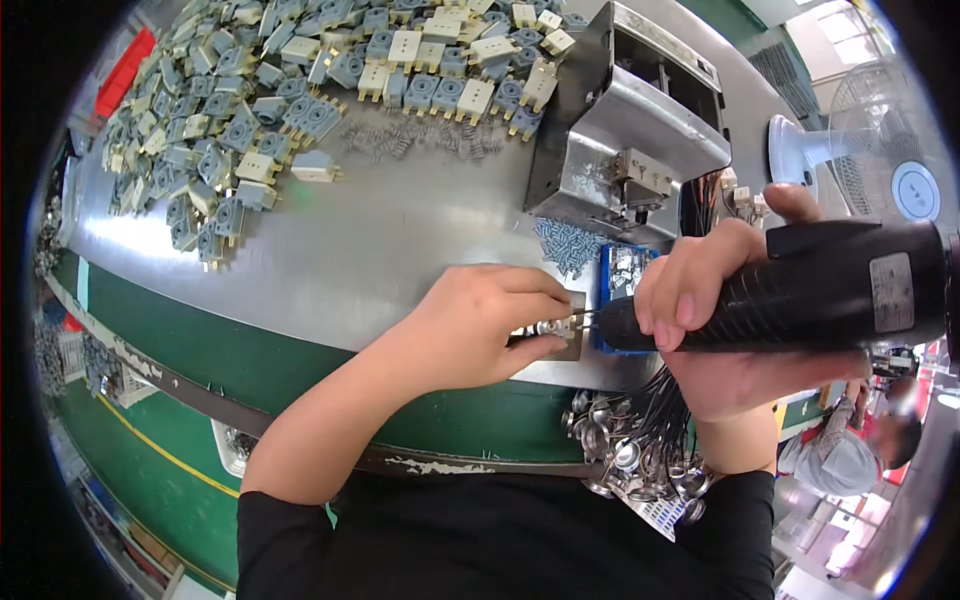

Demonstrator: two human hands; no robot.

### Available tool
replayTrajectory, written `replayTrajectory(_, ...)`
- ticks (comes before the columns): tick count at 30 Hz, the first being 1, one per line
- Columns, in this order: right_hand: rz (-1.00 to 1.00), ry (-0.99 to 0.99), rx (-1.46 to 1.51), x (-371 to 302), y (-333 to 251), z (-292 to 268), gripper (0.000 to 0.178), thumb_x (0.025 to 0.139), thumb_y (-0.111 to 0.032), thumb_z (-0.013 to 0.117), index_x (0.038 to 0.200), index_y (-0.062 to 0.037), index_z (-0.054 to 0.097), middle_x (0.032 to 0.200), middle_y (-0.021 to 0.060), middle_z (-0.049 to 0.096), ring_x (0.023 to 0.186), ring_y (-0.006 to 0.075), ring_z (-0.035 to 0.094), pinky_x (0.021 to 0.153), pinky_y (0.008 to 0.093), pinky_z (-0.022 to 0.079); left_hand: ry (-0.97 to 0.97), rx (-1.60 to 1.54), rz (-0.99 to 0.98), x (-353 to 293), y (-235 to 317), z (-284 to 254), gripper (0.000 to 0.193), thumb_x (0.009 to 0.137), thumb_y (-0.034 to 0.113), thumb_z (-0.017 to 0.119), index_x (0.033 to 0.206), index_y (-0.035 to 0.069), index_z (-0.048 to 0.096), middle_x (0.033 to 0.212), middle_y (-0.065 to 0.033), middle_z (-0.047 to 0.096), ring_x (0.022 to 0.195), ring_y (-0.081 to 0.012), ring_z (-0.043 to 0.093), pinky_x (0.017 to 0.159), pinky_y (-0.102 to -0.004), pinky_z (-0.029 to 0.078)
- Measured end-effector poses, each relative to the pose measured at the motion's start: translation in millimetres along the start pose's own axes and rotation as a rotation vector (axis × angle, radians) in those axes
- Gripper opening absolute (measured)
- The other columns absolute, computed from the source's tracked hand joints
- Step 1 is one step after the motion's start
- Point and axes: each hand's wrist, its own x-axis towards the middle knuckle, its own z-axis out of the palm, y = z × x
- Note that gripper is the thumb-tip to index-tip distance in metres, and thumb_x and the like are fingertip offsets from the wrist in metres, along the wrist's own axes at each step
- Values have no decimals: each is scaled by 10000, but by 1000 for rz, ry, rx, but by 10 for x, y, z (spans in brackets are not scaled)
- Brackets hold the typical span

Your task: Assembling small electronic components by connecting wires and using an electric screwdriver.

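Note:
My right hand is wrapped round a black electric screwdriver, held almost level with its nose to the left. The bit at that nose meets a small part with white and shiny metal bits. My left hand pinches this part between thumb and fingers, and the fingers hide much of it. Beneath the part lies a flat plate at the near edge of the metal table. A blue tray of small metal pieces sits just behind the screwdriver's nose.
Grey and cream connector blocks heap across the back left, with loose springs in front. A metal fixture stands behind a pile of screws. Wired metal parts hang by the near edge. A fan and another person are at right.

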Motion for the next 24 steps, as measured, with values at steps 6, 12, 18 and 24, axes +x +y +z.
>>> replayTrajectory(6,-66,12,-32,-95,126,7,1237,738,-1012,483,1583,-121,334,755,55,560,555,189,544,562,378,501,-7,12,-8,-32,-25,25,301,797,135,850,1086,74,790,1143,-82,773,997,-293,759,849,-403,617)
replayTrajectory(12,-84,-33,-5,-139,211,-13,1224,737,-1001,514,1575,-125,343,767,62,577,563,209,559,555,378,501,-12,12,-14,-44,-20,21,287,797,130,841,1072,73,786,1140,-77,773,988,-298,756,836,-408,613)
replayTrajectory(18,-103,-87,-108,-210,167,33,983,771,-961,562,1289,-138,419,730,74,581,560,215,586,541,381,497,-17,-3,-32,-39,-13,22,287,795,132,845,1072,76,789,1128,-74,775,979,-299,755,820,-407,613)
replayTrajectory(24,41,-138,102,-272,45,-35,642,860,-368,885,1252,-97,455,870,183,659,805,314,642,790,490,524,-13,6,-44,-50,-6,25,307,792,137,854,1088,78,794,1125,-72,776,973,-298,757,813,-404,613)
